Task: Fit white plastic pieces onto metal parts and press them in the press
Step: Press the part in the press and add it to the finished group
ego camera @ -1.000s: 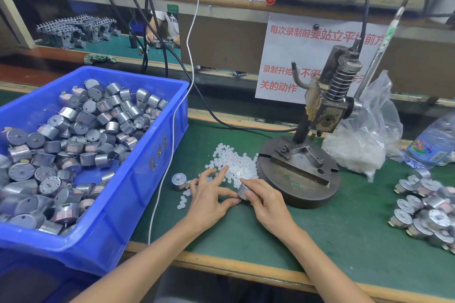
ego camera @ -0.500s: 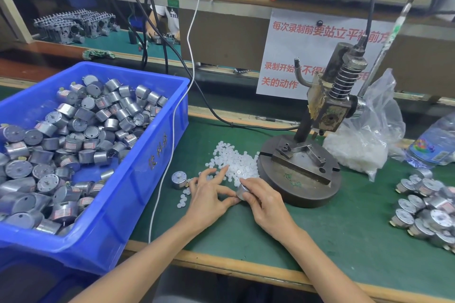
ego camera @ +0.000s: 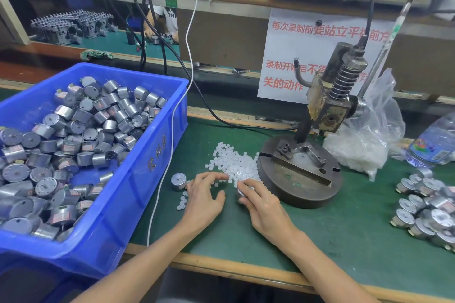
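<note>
Two hands work at lower centre of the frame, on the green surface (ego camera: 344, 241). The left hand (ego camera: 204, 200) lies flat with fingers straight and spread. Its tips touch the near edge of the white plastic pieces (ego camera: 234, 162), and it holds nothing visible. The right hand (ego camera: 262, 206) is curled round one metal part (ego camera: 244, 191), a small silver can mostly hidden by the fingers, just beside the base of the press (ego camera: 302, 174).

Handling, as judged:
- **Metal part:** rigid, dense for its size and smooth-walled, so likely to slip. It is best gripped round the side wall, leaving the shaft face free.
- **White pieces:** tiny, light, hard plastic, apt to roll and scatter. They are best pinched singly by the rim.

A loose can (ego camera: 178, 181) stands left of the hands. At left, a blue bin (ego camera: 138, 204) is heaped with similar cans. A further group of cans (ego camera: 428, 206) lies at the right edge.

Writing:
- **Bin front:** yellow characters, too faint to read.
- **Can labels:** reddish and illegible.
- **Water bottle (ego camera: 433, 145), right edge:** the label cannot be read.
- **Paper sign (ego camera: 295, 56), behind the press:** red text, partly covered, reading "每次录制前要站立平视前方", then "录制开始后不得…" and "关的动作".
</note>
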